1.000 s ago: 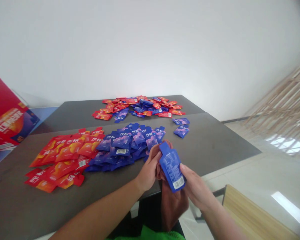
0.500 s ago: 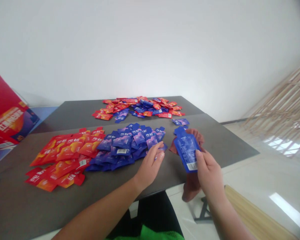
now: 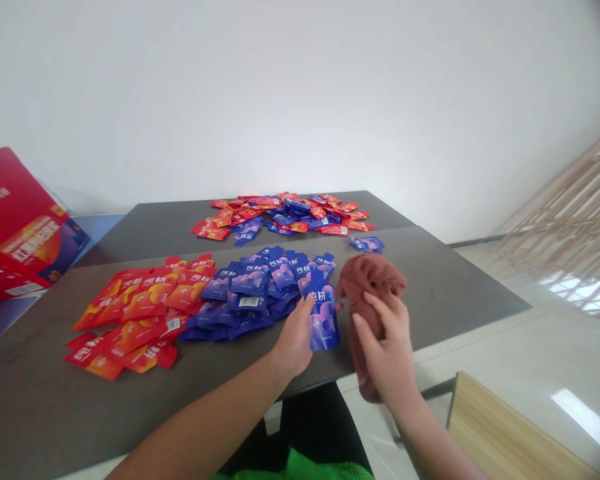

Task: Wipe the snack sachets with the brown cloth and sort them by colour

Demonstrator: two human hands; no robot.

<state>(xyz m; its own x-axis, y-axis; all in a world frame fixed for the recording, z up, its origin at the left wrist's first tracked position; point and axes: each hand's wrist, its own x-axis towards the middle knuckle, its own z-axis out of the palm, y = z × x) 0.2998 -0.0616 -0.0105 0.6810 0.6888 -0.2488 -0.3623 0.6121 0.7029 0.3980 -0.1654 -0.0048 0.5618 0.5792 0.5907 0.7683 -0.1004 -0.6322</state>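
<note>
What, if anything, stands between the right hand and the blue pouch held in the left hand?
The brown cloth, held in the right hand, partly fills the space toward the blue pouch; no other object visibly intervenes.

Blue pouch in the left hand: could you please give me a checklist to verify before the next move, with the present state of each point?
1. Blue pouch gripped by the left hand: ok, held at its side.
2. Pouch's printed front facing the camera: ok.
3. Right hand free: not ok, it holds the brown cloth.
4. Near piles separated by colour: ok, red pile at left, blue pile beside it.
5. Far pile one colour: not ok, red and blue mixed.
6. Pouch free of dust: cannot tell, too small.
</note>
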